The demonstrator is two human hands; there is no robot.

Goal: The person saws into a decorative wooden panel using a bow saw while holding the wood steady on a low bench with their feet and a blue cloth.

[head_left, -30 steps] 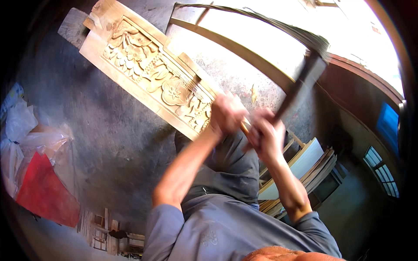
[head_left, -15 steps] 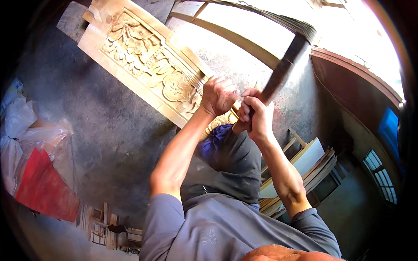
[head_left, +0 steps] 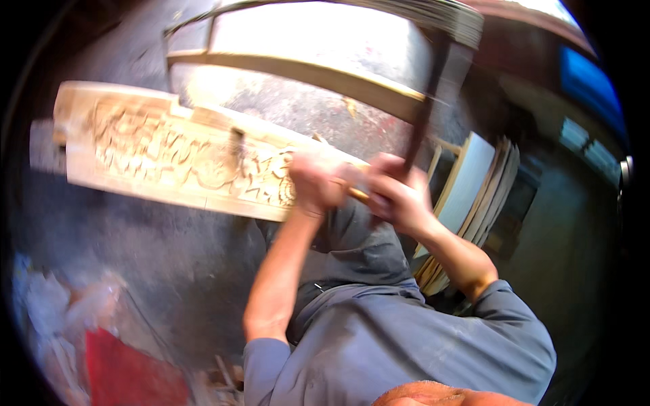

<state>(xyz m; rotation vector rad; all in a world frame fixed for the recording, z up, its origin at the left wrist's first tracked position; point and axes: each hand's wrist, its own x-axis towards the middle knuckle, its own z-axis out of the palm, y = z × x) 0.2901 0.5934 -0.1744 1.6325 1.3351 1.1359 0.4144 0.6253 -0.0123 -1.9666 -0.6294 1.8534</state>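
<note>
My right hand (head_left: 403,193) is closed around the lower end of a dark upright arm of a wooden frame saw (head_left: 294,71), which has twisted cord along its top and a pale crossbar. My left hand (head_left: 315,183) is curled in a fist just left of it, over the end of a carved wooden panel (head_left: 145,183). What the left fingers hold is smeared by motion. Between the hands a greyish strip and a small yellowish wooden end show, too blurred to name surely. The long pale panel bears raised flower and leaf carving and extends left from my lap.
Boards (head_left: 467,193) lean at the right beside my elbow. Clear plastic sheeting (head_left: 47,304) and a red sheet (head_left: 132,372) lie at the lower left. A block (head_left: 47,145) supports the panel's far end. A blue panel (head_left: 589,88) is at the upper right.
The view has swung, so the panel now lies flatter across the picture. More of the saw's frame shows. My hands have moved slightly apart, the right still on the saw's arm.
</note>
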